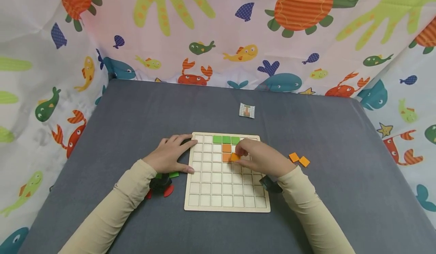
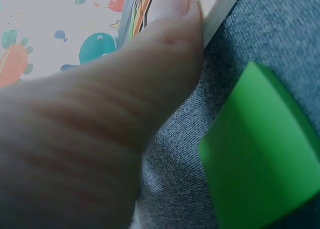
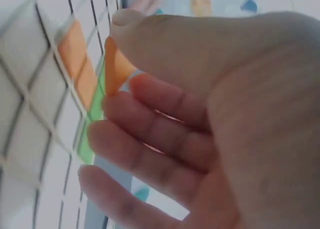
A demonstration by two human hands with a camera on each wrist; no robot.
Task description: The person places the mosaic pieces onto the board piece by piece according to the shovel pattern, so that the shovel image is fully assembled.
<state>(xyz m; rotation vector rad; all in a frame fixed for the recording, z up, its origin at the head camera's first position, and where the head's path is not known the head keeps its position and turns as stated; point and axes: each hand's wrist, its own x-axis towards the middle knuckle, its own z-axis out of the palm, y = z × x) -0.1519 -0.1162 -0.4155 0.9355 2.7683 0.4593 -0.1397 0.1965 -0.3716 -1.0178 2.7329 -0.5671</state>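
Observation:
A wooden grid board (image 1: 206,188) lies on the table. Along its top row sit three green square tiles (image 1: 226,140), with two orange tiles (image 1: 226,148) stacked in the column below the middle one. My right hand (image 1: 262,155) pinches another orange tile (image 1: 235,157) between thumb and fingers, just over the board beside the lower orange tile; the right wrist view shows this pinched tile (image 3: 111,69) edge-on. My left hand (image 1: 172,153) rests at the board's left edge, fingers and thumb touching the rim. Near that thumb lies a green tile (image 2: 260,149), partly hidden in the head view.
Two loose orange tiles (image 1: 299,159) lie right of the right wrist. Red pieces (image 1: 168,190) and green ones (image 1: 174,174) sit under the left wrist. A small printed pattern card (image 1: 246,110) lies beyond the board on the grey table (image 1: 153,110). Patterned curtains surround the table.

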